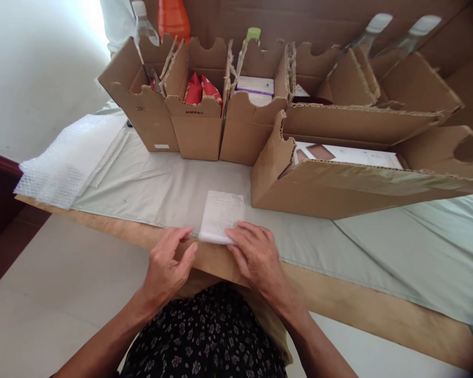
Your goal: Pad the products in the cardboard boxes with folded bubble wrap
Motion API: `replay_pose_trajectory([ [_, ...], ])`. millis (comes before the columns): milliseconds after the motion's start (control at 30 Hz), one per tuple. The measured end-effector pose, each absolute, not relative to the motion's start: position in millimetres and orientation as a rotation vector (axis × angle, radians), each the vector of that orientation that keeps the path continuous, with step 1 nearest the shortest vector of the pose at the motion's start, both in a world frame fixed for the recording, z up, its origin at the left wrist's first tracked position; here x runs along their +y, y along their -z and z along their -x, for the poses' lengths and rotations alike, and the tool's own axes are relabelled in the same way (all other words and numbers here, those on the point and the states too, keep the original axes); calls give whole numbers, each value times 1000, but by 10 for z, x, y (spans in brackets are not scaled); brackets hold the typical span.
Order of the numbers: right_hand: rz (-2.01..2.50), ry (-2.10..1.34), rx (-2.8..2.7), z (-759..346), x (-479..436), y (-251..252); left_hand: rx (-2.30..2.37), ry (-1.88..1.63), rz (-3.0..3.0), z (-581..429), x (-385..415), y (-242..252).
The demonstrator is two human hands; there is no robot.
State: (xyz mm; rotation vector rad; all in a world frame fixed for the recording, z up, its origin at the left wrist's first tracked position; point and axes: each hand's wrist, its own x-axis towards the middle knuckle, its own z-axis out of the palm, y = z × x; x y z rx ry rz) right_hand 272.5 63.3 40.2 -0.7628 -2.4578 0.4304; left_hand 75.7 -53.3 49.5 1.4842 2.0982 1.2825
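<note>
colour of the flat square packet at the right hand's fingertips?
The packet is whitish; it shows in the head view.

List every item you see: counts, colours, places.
Flat square packet: one, white, centre front
Open cardboard boxes: about six, brown, back and right
Shiny packets: unclear, red, second box from left
Rectangular packs: unclear, white-purple, third box
Printed carton: one, white-brown, front box
White-capped bottles: three, clear, back
Bottle cap: one, green, back
Bottle: one, orange, back left
Bubble-wrap sheets: unclear, clear, left
Wooden table: one, brown, foreground
Cloth: one, pale green, tabletop
Left hand: one, bare, beside packet
Right hand: one, bare, touching packet
</note>
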Motion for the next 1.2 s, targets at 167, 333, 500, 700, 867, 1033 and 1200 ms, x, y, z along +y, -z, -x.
replay_pose_trajectory([
  [167, 960, -807, -2216, -2751, 413, -526, 1458, -1293, -740, -988, -692, -545],
  [333, 894, -865, -2181, -2848, 177, -648, 1116, -1466, -375, -1194, -490, -523],
  [500, 991, -1161, -1880, -3027, 465, -715, 965, -1342, -282, -1184, -524, -570],
  [700, 1021, -1486, -1798, -2876, 450, -712, 1013, -1356, -191, -1263, -493, -550],
  [867, 876, -709, -2037, -2751, 114, -642, 1246, -1471, -261, -1355, -437, -468],
  [1033, 853, -586, -2044, -2691, 0, -568, 1607, -1451, -677, -1351, -448, -404],
  [1200, 901, -968, -1979, -2737, -29, -570, 1928, -1309, -1183, -1510, -449, -370],
])
